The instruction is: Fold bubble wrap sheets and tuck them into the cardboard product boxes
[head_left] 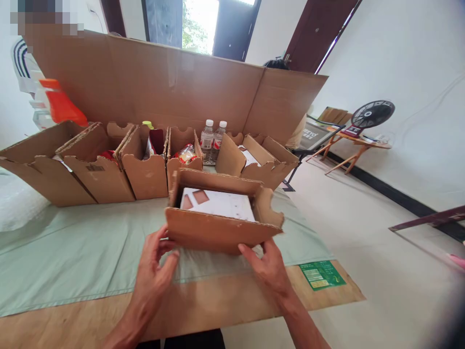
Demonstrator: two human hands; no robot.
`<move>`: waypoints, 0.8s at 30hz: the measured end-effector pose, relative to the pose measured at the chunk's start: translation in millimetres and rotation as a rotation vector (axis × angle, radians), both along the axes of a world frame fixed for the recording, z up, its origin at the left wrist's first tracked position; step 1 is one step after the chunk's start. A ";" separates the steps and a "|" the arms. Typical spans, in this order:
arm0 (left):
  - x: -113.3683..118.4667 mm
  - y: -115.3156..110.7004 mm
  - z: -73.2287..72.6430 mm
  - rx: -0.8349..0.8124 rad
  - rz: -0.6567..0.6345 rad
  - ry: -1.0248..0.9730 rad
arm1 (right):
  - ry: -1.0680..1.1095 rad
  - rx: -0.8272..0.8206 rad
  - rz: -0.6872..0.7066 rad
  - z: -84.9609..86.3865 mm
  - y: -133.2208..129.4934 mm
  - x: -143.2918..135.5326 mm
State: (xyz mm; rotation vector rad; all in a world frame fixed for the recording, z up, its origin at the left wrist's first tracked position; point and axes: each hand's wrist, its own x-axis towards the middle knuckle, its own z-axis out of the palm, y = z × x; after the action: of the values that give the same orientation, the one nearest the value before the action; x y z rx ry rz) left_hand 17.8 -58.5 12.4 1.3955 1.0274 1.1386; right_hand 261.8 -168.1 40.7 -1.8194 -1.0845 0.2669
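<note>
An open cardboard box [221,237] sits in front of me, turned sideways, with a white box [221,204] bearing brown squares inside it. My left hand [156,266] is at its left end, fingers apart, the fingertips by the lower left corner. At the lower right corner, my right hand [267,266] has its thumb on the front face and its fingers behind the edge, gripping the cardboard box. Behind stands a row of similar cardboard bins [145,179], one with a packaged snack [186,154] in it. Two clear bottles [207,140] stand in a gap of the row.
A tall cardboard panel [145,82] rises behind the bins. An orange and white object [65,104] is at the left, near clear plastic wrap [22,201]. Green cloth [90,252] covers much of the wooden table [218,305]. A fan [372,115] stands at the right.
</note>
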 end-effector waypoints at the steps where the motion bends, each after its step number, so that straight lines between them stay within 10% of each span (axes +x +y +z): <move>1: -9.4 2.4 1.7 -0.013 0.038 0.002 | 0.004 0.001 0.056 2.7 13.8 -2.7; 8: -13.4 41.2 -2.7 -0.033 0.120 0.014 | -0.013 -0.005 0.155 -8.3 94.9 -12.2; 13: -1.0 36.1 -21.5 -0.050 0.154 0.020 | -0.053 -0.067 0.156 -33.2 87.6 -12.0; 24: -6.7 45.9 -12.9 -0.026 0.055 0.065 | -0.406 -0.175 0.077 -60.6 108.8 24.2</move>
State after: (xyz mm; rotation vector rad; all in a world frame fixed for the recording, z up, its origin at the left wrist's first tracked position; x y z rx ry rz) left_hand 11.1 -12.6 -0.5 1.3984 1.1290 1.1224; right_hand 285.9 -59.3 -19.9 -2.0445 -1.4516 0.0354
